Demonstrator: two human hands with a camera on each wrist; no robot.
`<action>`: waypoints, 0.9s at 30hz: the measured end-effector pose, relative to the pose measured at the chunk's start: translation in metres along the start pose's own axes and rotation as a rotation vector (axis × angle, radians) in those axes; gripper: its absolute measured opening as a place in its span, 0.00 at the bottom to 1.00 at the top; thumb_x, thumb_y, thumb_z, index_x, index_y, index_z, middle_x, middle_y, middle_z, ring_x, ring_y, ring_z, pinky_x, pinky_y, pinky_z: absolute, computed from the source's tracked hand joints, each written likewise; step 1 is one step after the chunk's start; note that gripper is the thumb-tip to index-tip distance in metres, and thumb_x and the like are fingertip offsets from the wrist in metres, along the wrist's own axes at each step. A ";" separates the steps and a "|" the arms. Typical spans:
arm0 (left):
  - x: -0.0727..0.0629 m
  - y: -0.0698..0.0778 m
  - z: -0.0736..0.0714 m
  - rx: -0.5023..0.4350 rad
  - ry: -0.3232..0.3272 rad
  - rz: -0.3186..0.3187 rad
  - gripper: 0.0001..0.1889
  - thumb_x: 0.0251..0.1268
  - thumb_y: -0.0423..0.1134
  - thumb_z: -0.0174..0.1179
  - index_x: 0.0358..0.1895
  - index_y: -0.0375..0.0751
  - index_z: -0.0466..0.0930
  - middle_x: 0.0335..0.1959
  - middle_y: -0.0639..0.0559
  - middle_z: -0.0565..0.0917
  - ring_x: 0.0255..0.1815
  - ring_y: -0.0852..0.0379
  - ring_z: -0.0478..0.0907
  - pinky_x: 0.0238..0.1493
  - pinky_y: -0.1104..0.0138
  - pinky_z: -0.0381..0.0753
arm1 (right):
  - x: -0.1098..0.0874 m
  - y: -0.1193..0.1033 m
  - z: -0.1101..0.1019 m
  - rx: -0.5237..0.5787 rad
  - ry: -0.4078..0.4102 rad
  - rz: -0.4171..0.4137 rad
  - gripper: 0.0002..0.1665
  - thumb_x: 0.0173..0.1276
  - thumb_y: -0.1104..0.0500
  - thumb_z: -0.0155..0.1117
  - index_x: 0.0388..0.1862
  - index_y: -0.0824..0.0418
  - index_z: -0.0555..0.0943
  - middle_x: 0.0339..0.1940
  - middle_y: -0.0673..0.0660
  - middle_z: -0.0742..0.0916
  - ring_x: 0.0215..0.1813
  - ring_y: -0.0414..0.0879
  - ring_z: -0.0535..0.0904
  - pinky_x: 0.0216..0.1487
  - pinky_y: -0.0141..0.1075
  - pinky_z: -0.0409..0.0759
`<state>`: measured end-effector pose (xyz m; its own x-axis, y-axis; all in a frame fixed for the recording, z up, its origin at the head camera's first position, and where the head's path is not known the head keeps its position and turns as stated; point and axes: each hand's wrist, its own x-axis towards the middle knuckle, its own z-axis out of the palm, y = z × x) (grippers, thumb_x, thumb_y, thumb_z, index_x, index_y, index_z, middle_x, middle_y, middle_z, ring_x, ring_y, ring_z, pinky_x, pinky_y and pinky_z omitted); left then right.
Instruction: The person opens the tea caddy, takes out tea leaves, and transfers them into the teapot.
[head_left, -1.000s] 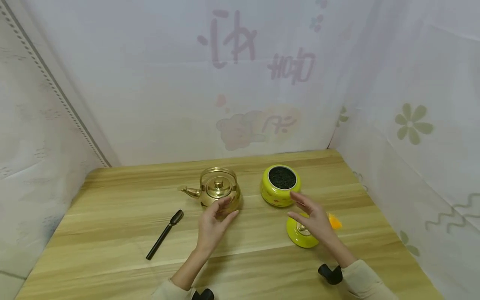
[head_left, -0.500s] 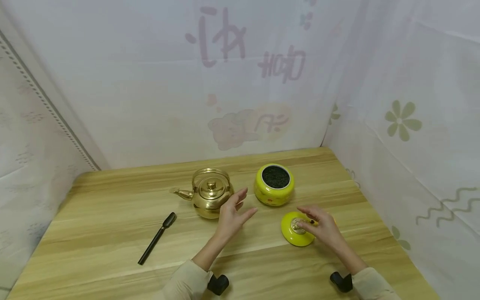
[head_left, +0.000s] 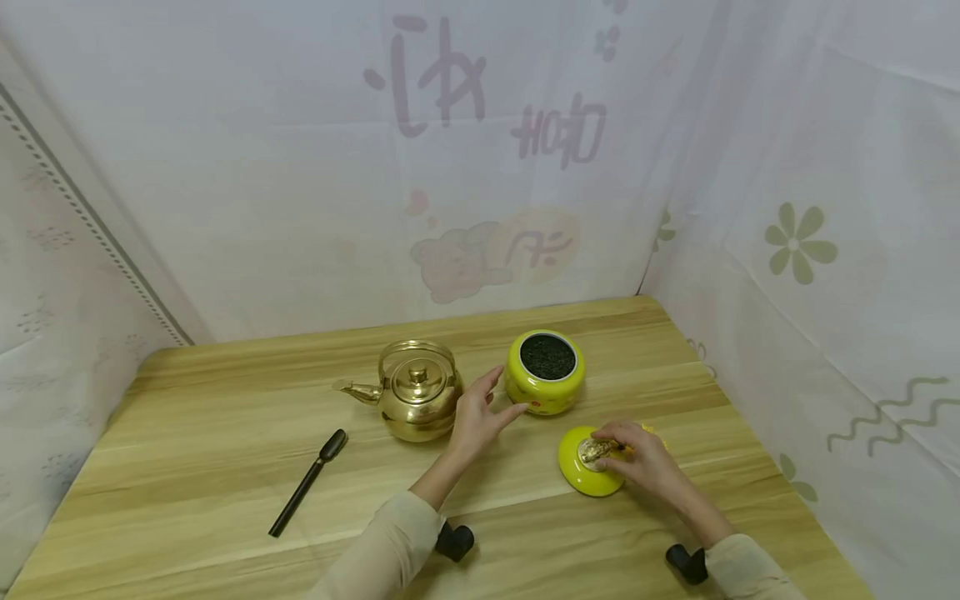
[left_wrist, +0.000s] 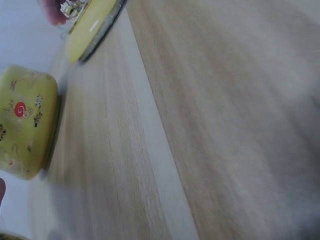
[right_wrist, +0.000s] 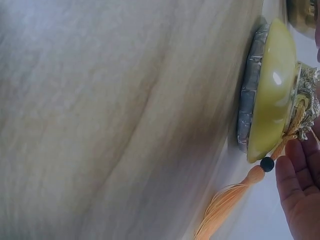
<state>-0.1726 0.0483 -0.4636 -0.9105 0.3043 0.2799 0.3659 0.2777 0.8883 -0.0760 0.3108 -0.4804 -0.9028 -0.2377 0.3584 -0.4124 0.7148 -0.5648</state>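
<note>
My right hand is at the yellow lid, its thumb and fingers pinching the gold ornamental knob. In the right wrist view the lid shows a grey underside rim close to the tabletop, and an orange tassel with a dark bead hangs from the knob. My left hand reaches toward the yellow jar, thumb and fingers spread beside its left front. Dark tea leaves fill the uncovered jar. In the left wrist view, a sliver of that hand shows near the jar.
A gold teapot stands left of my left hand, its spout pointing left. A black tea scoop lies on the wooden table at the left. Patterned white cloth hangs behind and at both sides.
My left hand has moved right, from in front of the teapot to beside the jar. The right hand has come down onto the lid and taken its knob. The view has shifted slightly.
</note>
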 end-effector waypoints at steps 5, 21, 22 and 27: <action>0.008 -0.006 0.007 -0.029 -0.019 -0.024 0.37 0.52 0.39 0.70 0.65 0.29 0.66 0.65 0.37 0.70 0.65 0.41 0.67 0.60 0.53 0.74 | 0.001 0.002 0.000 -0.001 -0.025 -0.005 0.19 0.45 0.67 0.76 0.40 0.62 0.84 0.40 0.55 0.84 0.43 0.42 0.77 0.43 0.33 0.81; 0.025 -0.011 0.024 0.084 0.014 -0.069 0.42 0.50 0.46 0.72 0.68 0.37 0.63 0.67 0.42 0.69 0.67 0.47 0.66 0.68 0.57 0.65 | 0.006 0.007 -0.002 0.048 -0.133 0.015 0.12 0.53 0.64 0.72 0.38 0.57 0.85 0.39 0.52 0.84 0.42 0.39 0.76 0.40 0.32 0.80; 0.025 -0.011 0.024 0.088 0.019 -0.071 0.41 0.50 0.46 0.71 0.68 0.37 0.63 0.67 0.42 0.69 0.67 0.47 0.66 0.68 0.57 0.65 | 0.006 0.007 -0.003 0.051 -0.139 0.011 0.12 0.53 0.64 0.72 0.38 0.57 0.85 0.39 0.52 0.84 0.42 0.39 0.76 0.40 0.32 0.80; 0.028 -0.011 0.027 0.082 0.026 -0.081 0.41 0.51 0.44 0.71 0.68 0.36 0.63 0.66 0.41 0.70 0.66 0.47 0.67 0.67 0.57 0.66 | 0.008 0.010 -0.005 0.043 -0.170 -0.010 0.11 0.55 0.63 0.71 0.39 0.55 0.85 0.39 0.51 0.84 0.42 0.39 0.77 0.42 0.33 0.80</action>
<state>-0.1967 0.0780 -0.4758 -0.9420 0.2545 0.2189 0.3047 0.3747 0.8756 -0.0869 0.3192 -0.4793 -0.9049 -0.3548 0.2350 -0.4226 0.6841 -0.5945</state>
